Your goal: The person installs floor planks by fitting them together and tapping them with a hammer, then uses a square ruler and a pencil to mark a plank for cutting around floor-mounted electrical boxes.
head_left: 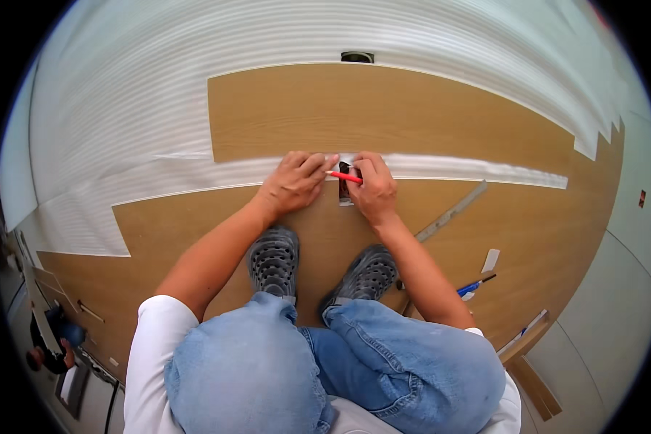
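My right hand (374, 189) is closed round a red pencil (345, 176), whose tip points left toward the fingers of my other hand. Beside it, my left hand (296, 182) has its fingers bent and bunched together at the white gap between two planks; whatever lies under its fingertips is hidden. Between the hands a dark rectangular cutout (345, 194) opens in the edge of the laid wood-tone floor (195, 224). Just beyond my fingers lies a separate wood-tone plank (383, 105), resting on white ribbed underlay (137, 108).
A metal ruler (452, 211) lies right of my right forearm, near a blue-handled tool (476, 285) and a small white piece (490, 260). Another dark opening (357, 57) shows past the far plank. Plank pieces (534, 383) lie lower right. Another person (54, 340) is at the far left.
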A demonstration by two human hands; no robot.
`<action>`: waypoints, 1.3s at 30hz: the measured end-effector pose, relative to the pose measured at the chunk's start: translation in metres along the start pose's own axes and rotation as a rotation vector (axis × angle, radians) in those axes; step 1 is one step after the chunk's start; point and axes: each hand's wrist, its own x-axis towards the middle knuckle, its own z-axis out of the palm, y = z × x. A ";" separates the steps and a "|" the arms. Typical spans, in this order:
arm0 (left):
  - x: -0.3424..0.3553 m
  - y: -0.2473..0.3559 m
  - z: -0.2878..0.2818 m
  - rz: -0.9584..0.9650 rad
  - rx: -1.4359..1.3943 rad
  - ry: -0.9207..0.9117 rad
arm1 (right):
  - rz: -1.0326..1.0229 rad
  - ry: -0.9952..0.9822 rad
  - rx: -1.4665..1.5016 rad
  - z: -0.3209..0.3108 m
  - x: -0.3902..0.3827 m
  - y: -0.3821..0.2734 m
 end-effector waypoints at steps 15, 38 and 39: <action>-0.007 0.007 0.002 -0.049 0.102 -0.023 | 0.297 0.212 -0.033 -0.027 -0.015 0.020; 0.004 0.018 0.009 -0.064 0.015 0.102 | -0.012 0.018 0.092 -0.054 -0.057 0.004; 0.014 0.027 0.010 -0.086 -0.066 0.177 | 0.004 0.062 0.184 -0.057 -0.053 0.002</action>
